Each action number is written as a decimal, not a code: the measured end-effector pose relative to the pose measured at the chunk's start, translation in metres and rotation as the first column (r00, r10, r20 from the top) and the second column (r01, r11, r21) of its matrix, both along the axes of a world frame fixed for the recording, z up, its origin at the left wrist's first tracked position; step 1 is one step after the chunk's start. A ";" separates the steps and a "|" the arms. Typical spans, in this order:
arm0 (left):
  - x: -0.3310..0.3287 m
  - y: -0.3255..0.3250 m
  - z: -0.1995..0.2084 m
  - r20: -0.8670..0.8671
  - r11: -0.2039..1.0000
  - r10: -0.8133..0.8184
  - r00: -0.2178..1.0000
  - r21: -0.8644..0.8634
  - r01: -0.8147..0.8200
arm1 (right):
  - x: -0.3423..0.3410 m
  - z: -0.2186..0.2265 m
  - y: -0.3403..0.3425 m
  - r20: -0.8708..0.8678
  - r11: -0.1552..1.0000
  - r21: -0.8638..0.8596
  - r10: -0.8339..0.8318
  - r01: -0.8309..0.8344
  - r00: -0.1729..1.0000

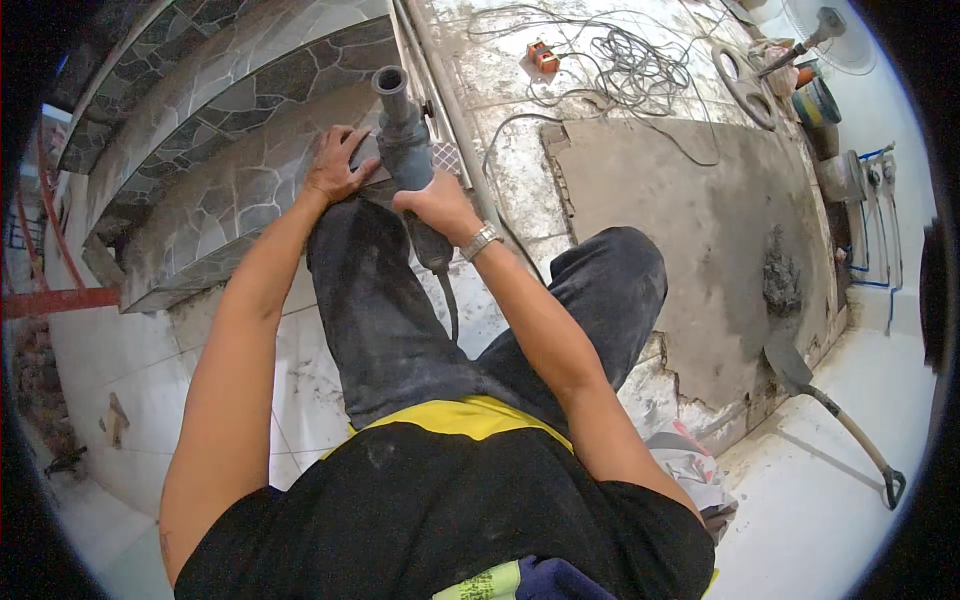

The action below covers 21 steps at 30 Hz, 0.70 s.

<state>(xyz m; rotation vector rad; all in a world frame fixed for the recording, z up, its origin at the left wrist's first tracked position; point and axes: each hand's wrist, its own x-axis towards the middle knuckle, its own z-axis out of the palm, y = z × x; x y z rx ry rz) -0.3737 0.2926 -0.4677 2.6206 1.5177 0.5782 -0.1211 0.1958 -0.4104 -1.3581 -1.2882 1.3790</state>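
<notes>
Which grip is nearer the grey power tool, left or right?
Right. The right grip is closed around the body of the grey power tool; the left grip, fingers spread, is close by on the tool's left, not holding it.

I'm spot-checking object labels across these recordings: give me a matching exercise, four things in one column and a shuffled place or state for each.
Things
1. Right hand
2. Left hand
3. Metal watch
4. Shovel

Places or states
A. In the lower right of the picture, blade end uppermost
B. Fingers spread, to the left of the grey power tool
C. Silver-coloured, around a wrist
D. Wrapped around the grey power tool

Pairs: 1-D, 2-B, 3-C, 4-A
</notes>
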 end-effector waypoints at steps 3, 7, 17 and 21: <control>0.005 0.000 0.003 -0.013 0.998 0.050 0.999 -0.039 -0.051 | -0.004 -0.002 0.007 -0.021 0.992 -0.096 0.078 -0.080 0.997; 0.000 -0.002 0.003 0.015 0.999 0.046 0.999 -0.026 -0.045 | -0.009 -0.003 0.009 -0.028 0.992 -0.107 0.070 -0.073 0.997; 0.003 -0.001 0.002 -0.027 0.998 0.056 0.998 -0.022 -0.056 | -0.010 -0.016 0.013 -0.002 0.984 -0.151 0.100 -0.099 0.995; 0.002 -0.001 0.002 -0.037 0.998 0.056 0.998 -0.003 -0.056 | -0.010 -0.013 0.012 -0.029 0.978 -0.171 0.113 -0.117 0.993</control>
